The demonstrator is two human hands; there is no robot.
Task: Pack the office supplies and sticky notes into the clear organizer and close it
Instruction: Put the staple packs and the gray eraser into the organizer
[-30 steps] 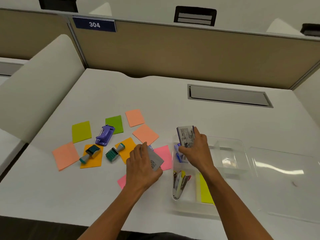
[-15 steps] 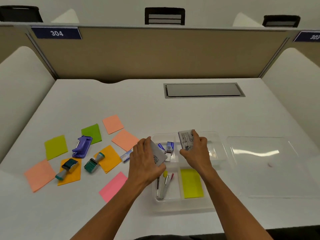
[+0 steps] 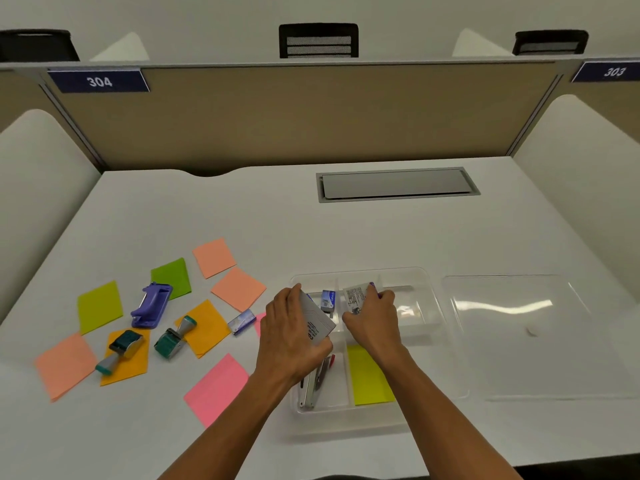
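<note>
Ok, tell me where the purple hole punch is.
Head view, left side of the desk: the purple hole punch lies partly on a green sticky note, above two stamps.

Both forearms reach forward, left hand and right hand close together (fingers curled, each gripping something).

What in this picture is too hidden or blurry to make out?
Head view, the only one:
- Print on the small box in the right hand: too small to read.
- Stapler top: covered by the left hand.
- Pink sticky note: mostly behind that hand.
- Clear lid: right edge cut off.
</note>
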